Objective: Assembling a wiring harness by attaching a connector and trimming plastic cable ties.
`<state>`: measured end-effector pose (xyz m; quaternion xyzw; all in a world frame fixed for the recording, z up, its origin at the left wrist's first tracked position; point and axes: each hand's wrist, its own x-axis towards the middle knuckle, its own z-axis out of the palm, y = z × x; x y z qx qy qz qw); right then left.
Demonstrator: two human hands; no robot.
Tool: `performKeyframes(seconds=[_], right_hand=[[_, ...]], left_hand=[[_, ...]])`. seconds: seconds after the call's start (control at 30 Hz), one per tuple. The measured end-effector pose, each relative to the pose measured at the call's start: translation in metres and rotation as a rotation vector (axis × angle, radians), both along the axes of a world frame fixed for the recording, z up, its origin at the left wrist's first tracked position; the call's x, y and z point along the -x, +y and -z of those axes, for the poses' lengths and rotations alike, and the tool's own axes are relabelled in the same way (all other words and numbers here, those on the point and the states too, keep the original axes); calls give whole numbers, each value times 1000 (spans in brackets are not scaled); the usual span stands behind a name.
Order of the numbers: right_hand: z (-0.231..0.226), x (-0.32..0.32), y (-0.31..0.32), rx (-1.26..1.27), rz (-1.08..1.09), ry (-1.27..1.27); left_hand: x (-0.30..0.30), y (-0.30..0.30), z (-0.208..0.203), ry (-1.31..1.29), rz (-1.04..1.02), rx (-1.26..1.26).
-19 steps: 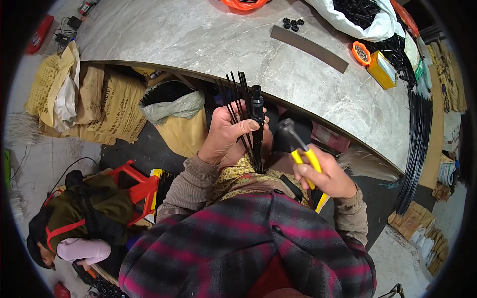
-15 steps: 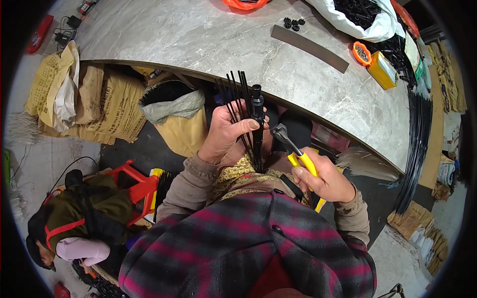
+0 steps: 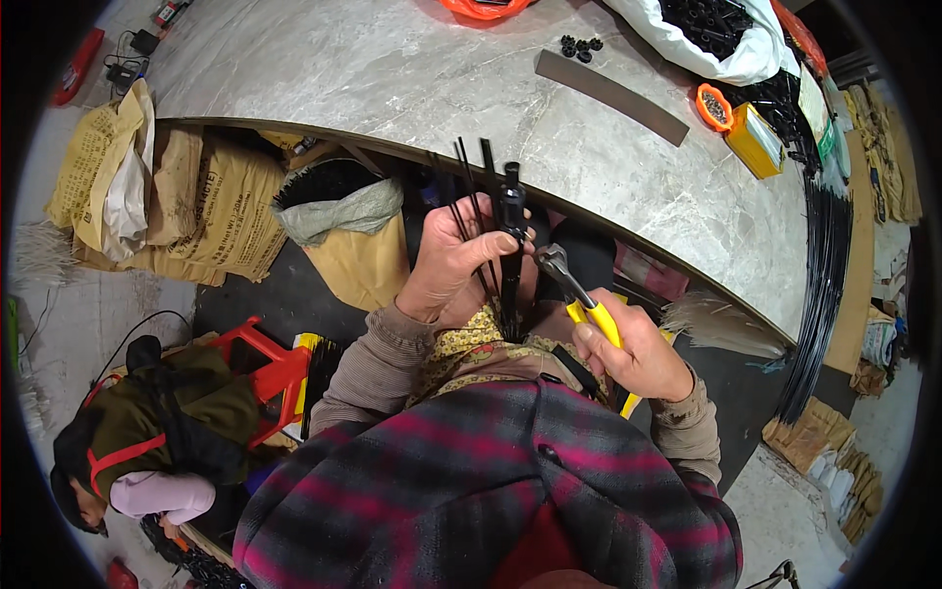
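Note:
In my left hand [image 3: 446, 257] I grip a black cylindrical fitting [image 3: 511, 201] with a narrower tip, standing upright over my lap. Several thin black rods [image 3: 465, 187] rise between the same hand's fingers, and more black strips hang below the fitting. My right hand [image 3: 643, 355] is closed round the yellow handles of a pair of pliers [image 3: 577, 285]. Their metal head lies beside the fitting, close to my left fingertips; whether it touches anything I cannot tell. A patterned yellow cloth [image 3: 466, 353] covers my lap.
Ahead stands a grey stone-patterned table [image 3: 392, 69] bearing a dark flat strip [image 3: 613, 96], small black parts [image 3: 581, 47], an orange cup [image 3: 714, 106] and a white sack [image 3: 736, 64]. Paper sacks [image 3: 231, 206] lie left. Another person [image 3: 162, 422] works beside a red stool [image 3: 270, 378].
The rods in my left hand have shifted and spread apart, with fewer visible above the fingers. The fitting has moved slightly right and up. My right hand and pliers have barely moved.

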<state>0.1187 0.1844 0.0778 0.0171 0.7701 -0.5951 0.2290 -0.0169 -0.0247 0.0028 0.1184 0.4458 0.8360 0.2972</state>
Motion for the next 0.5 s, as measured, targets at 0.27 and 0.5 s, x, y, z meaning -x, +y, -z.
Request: performKeyframes(seconds=[0.27,0.5], right_hand=[[2,2,1,-15,-11,1],[-3,4,2,23,1,-69]], left_hand=[[1,1,2,151,-6,94],[-5,3,6,139,-23,85]])
